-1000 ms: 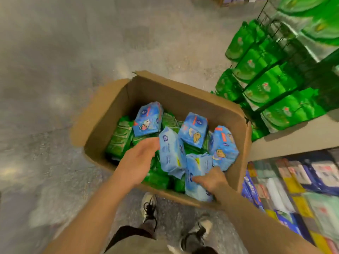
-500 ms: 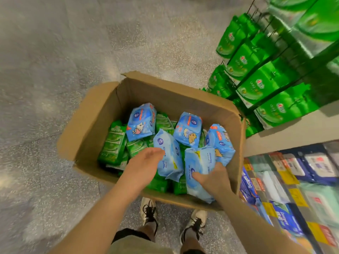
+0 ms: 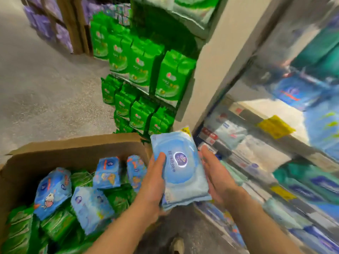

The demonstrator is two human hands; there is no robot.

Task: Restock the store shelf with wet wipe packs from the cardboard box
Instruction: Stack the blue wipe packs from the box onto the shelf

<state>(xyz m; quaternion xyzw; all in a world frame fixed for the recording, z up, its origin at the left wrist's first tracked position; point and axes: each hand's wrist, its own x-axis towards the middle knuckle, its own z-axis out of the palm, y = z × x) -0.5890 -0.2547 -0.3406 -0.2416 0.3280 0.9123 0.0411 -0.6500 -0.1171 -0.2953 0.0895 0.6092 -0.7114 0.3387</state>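
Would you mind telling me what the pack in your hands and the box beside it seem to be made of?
Light blue pack: apparently soft plastic film, glossy, given the bright glare spot and crinkled edges. Box: brown cardboard, matte, with a folded-out flap and raw edges.

Green packs (image 3: 143,70) racked on endcap – purple packs (image 3: 45,26) far back; speckled grey floor (image 3: 45,88); shoe (image 3: 177,244) below.

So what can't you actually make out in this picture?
- Head view: small print on the light blue pack, blurred.
- How many packs the hands hold: left hand and right hand cover the edges.
- Shelf goods, motion-smeared.
- Cardboard box, cut off by the left edge.
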